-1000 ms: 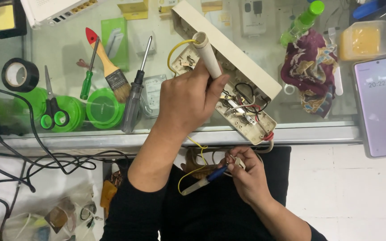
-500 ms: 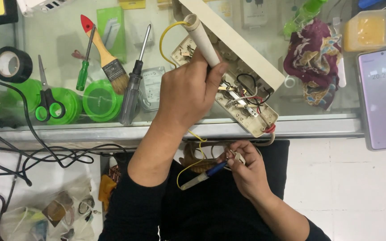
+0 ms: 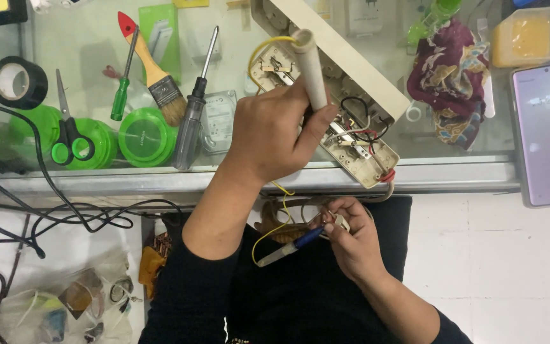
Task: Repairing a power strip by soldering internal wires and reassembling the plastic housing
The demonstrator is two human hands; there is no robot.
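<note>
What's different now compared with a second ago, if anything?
Very little. The left hand has slid slightly lower on the cream cylinder and still grips it over the opened power strip. The right hand still pinches the blue-handled tool and yellow wire in the lap. The screwdrivers, brush and tape look unmoved.

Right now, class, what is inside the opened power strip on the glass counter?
Inside the power strip: metal contacts and black, red and yellow wires. The left hand covers its middle.

Opened cream power strip (image 3: 351, 137) tilted on glass counter (image 3: 453, 175)
</note>
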